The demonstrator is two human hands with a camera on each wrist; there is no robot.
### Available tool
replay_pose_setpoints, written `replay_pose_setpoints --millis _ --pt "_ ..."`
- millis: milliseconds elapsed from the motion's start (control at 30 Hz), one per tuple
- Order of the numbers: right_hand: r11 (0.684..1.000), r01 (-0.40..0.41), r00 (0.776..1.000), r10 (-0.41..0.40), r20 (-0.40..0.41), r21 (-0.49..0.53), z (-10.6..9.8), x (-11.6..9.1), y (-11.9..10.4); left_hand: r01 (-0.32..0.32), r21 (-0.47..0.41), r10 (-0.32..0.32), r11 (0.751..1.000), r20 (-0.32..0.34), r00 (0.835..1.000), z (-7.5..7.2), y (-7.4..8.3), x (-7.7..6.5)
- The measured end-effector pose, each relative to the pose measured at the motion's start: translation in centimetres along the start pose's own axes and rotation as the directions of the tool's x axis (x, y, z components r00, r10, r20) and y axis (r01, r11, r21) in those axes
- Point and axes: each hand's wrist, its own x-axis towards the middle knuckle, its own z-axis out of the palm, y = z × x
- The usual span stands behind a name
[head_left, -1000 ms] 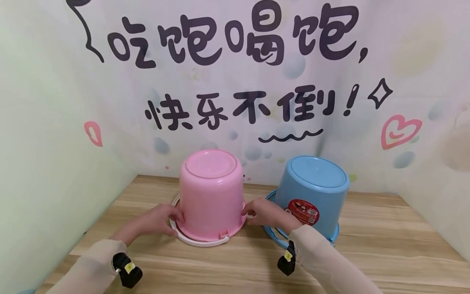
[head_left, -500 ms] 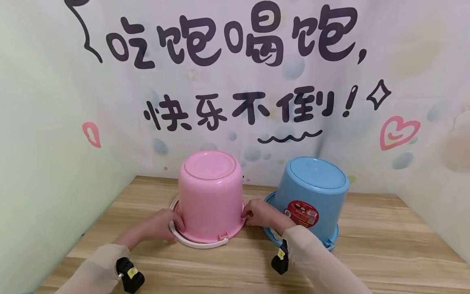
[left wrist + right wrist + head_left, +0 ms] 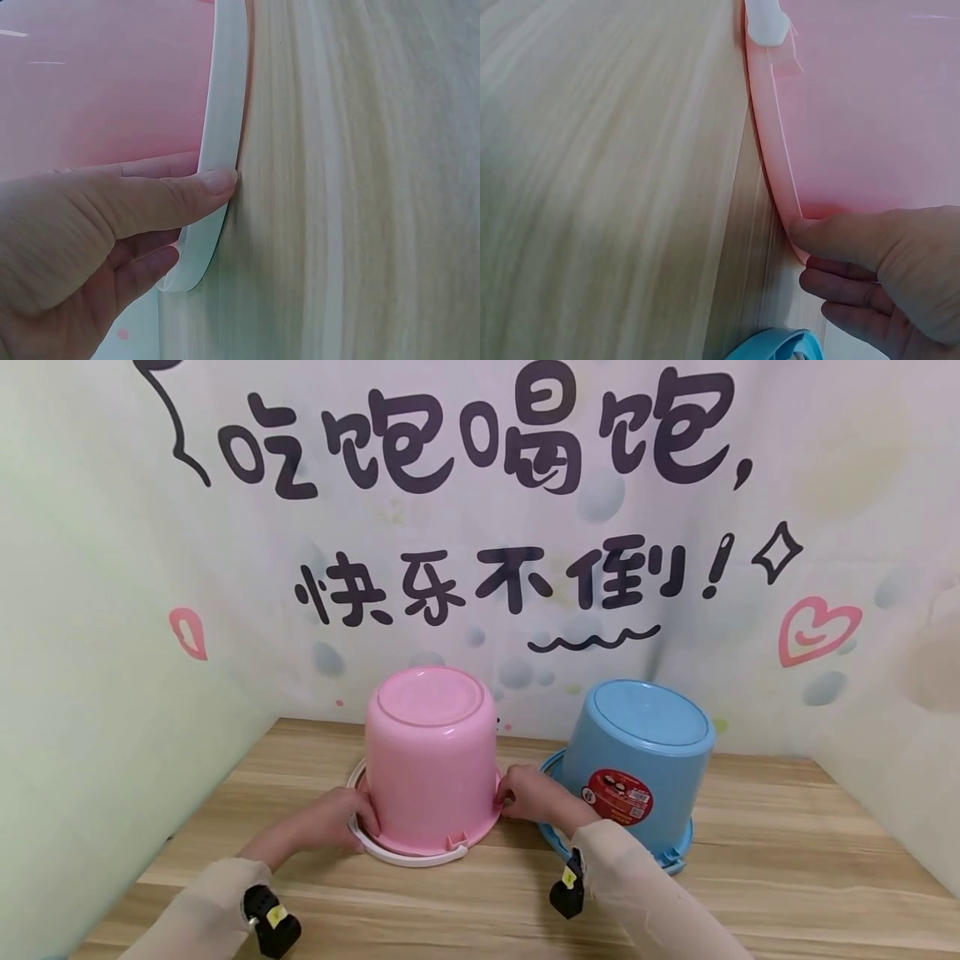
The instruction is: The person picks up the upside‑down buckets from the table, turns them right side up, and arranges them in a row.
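A pink bucket (image 3: 431,768) stands upside down on the wooden table, its white handle (image 3: 412,860) lying around the near left side of the rim. My left hand (image 3: 326,818) is at the left of it. In the left wrist view the thumb lies across the white handle, with the fingers behind, at the bucket's wall. On the other side my right hand (image 3: 532,793) pinches the rim; the right wrist view shows the thumb on the rim (image 3: 774,127) and the other fingers curled below it.
A blue bucket (image 3: 637,727), also upside down with a red label (image 3: 618,795), stands just right of the pink one, behind my right forearm. A printed cloth (image 3: 480,527) hangs at the table's back edge. A pale wall (image 3: 112,693) rises on the left.
My left hand has come down slightly and nearer the pink bucket's rim. The right hand's fingers have drawn closer around the rim. Both buckets stay in place.
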Motion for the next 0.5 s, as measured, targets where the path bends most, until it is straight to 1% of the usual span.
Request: replay_pose_setpoints --millis 200,300,500 --pt "0.999 -0.046 0.999 0.046 0.024 -0.014 0.08 0.0 -0.27 -0.004 0.004 0.004 1.0 0.001 1.0 -0.02 -0.01 0.11" --pt "0.998 -0.055 0.998 0.056 0.02 -0.011 0.1 -0.06 -0.34 -0.008 -0.004 0.008 1.0 0.004 1.0 -0.05 -0.02 0.13" --pt "0.997 -0.075 0.997 0.075 0.014 -0.004 0.16 -0.05 -0.38 0.008 -0.014 -0.008 1.0 0.016 1.0 -0.02 -0.02 0.12"
